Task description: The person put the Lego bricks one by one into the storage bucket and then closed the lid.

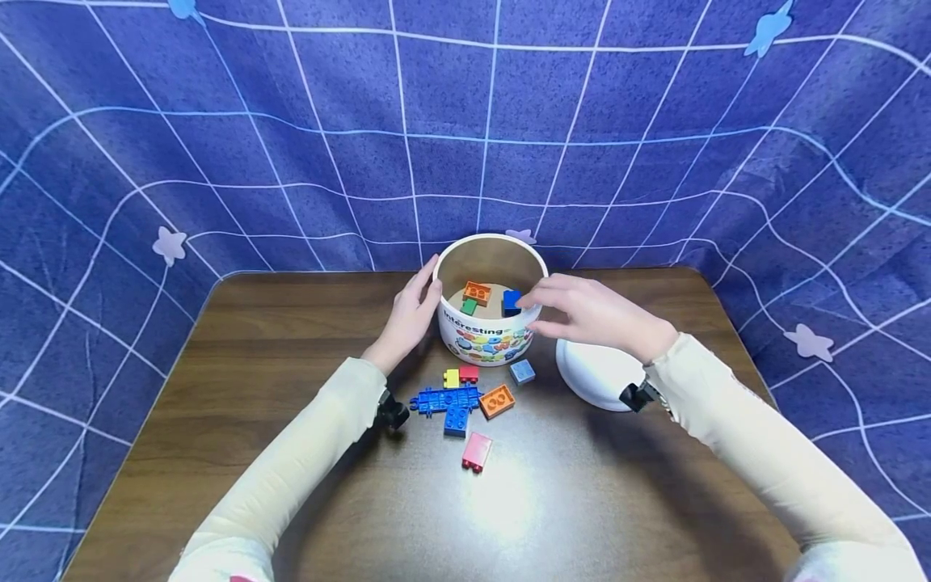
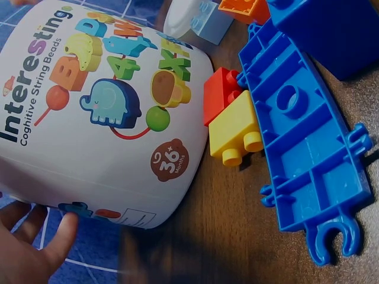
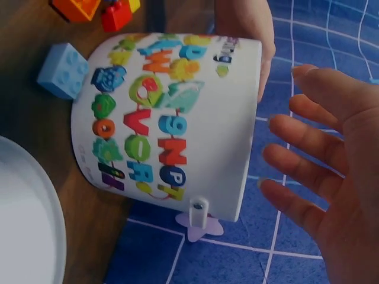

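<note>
A white round tub point(image 1: 485, 343) printed with colourful letters stands upright at the back of the table. Against its left side rests my left hand point(image 1: 407, 318), fingers fairly straight; part of that hand point(image 2: 35, 236) shows in the left wrist view. My right hand point(image 1: 582, 309) is over the tub's right rim. In the right wrist view, the right hand point(image 3: 337, 154) has spread, slightly bent fingers with nothing between them. Inside the tub lie an orange brick point(image 1: 477, 292), a green brick point(image 1: 469, 307) and a dark blue brick point(image 1: 511, 302), the last close to my right fingertips.
In front of the tub lie a blue chassis-like piece point(image 1: 440, 400), a blue brick point(image 1: 456, 421), yellow point(image 1: 452, 378) and red point(image 1: 469, 373) bricks, an orange brick point(image 1: 498, 401), a light blue brick point(image 1: 522, 372) and a pinkish-red brick point(image 1: 477, 452). A white lid point(image 1: 592, 372) lies right.
</note>
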Demonstrator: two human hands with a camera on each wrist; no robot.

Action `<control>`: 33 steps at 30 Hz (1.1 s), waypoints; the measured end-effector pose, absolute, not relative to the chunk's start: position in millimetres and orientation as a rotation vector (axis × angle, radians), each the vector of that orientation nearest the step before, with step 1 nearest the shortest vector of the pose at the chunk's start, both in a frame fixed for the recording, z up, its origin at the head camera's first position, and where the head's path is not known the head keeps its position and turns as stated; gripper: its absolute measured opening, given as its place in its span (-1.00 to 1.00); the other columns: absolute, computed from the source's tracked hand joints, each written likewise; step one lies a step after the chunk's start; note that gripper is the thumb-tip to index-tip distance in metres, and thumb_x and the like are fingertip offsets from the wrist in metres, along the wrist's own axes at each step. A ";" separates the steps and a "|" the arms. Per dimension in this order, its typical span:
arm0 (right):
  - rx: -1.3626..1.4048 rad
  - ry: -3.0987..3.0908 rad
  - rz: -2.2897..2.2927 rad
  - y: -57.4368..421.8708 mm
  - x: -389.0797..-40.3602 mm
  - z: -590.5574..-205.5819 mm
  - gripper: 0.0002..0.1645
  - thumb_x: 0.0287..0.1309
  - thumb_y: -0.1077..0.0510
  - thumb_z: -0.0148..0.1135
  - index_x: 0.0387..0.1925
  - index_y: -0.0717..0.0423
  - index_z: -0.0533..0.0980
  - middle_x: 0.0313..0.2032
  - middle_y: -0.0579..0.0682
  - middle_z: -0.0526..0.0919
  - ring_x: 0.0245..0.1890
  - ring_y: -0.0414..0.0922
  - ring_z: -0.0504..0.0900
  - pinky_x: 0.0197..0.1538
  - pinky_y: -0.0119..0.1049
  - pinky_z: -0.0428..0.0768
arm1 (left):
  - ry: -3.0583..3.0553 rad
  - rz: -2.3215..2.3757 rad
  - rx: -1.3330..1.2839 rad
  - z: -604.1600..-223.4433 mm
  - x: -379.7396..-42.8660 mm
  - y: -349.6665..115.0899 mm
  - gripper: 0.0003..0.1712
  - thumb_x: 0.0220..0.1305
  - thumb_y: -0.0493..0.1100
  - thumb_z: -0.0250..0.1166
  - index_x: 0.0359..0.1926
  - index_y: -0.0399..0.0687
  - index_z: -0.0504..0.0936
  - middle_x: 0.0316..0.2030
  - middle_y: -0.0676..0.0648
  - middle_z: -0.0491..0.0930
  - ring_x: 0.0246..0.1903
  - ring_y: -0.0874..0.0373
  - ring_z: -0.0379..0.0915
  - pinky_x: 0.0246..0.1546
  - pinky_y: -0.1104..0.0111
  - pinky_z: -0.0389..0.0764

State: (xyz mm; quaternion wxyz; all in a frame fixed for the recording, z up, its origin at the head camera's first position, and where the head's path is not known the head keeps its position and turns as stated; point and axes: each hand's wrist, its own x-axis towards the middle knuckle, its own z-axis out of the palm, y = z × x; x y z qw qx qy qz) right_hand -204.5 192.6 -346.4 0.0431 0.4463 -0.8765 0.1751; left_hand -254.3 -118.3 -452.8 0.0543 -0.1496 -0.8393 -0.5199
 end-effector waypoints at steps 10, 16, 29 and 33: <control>1.467 -2.600 0.544 187.9 -184.9 -366.5 -0.64 0.28 0.04 0.46 0.06 0.04 0.68 0.00 -0.07 0.73 0.07 -0.10 0.65 0.17 -0.08 0.66 | -2.548 -1.559 -0.463 -453.0 -254.8 -119.1 -0.36 0.67 -0.04 -0.01 0.64 -0.02 0.17 0.58 -0.17 0.19 0.56 -0.06 0.10 0.53 0.05 0.23; 1.528 -2.620 0.545 183.2 -179.1 -384.8 -0.63 0.29 0.06 0.45 0.07 0.08 0.68 0.02 -0.01 0.73 0.07 -0.05 0.66 0.19 -0.05 0.66 | -2.563 -1.552 -0.457 -453.8 -255.3 -119.7 -0.36 0.67 -0.02 -0.02 0.64 0.01 0.16 0.59 -0.16 0.18 0.56 -0.05 0.10 0.53 0.05 0.23; 1.617 -2.674 0.513 174.9 -176.8 -426.3 -0.68 0.33 0.04 0.41 0.06 0.05 0.66 -0.07 -0.03 0.69 -0.07 -0.10 0.65 0.06 -0.11 0.69 | -2.564 -1.588 -0.448 -453.5 -254.5 -119.4 -0.34 0.67 0.02 -0.02 0.65 0.02 0.15 0.60 -0.12 0.16 0.57 -0.03 0.08 0.51 0.04 0.27; 1.613 -2.709 0.543 171.5 -174.7 -435.0 -0.68 0.32 0.06 0.43 0.04 0.08 0.67 -0.05 -0.03 0.68 -0.05 -0.09 0.67 0.09 -0.09 0.69 | -2.558 -1.587 -0.453 -454.0 -254.3 -119.7 -0.35 0.67 0.02 -0.03 0.65 0.03 0.15 0.60 -0.13 0.17 0.57 -0.03 0.08 0.52 0.05 0.26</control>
